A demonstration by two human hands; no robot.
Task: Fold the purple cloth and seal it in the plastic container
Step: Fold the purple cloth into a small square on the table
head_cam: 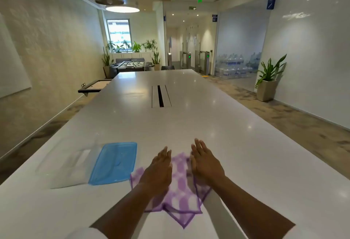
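Purple checked cloth (pixel 181 187), rumpled, under both flat hands

Glossy white table (pixel 208 117), soft checked purple cloth (pixel 181 191), translucent blue plastic lid (pixel 113 163)

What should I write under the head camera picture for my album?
Two flat hands, left hand and right hand, smooth a purple cloth beside a blue lid.

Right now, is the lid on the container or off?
Off. The blue lid lies flat on the table, beside the clear container, which stands open. The purple cloth is still outside, under both hands.
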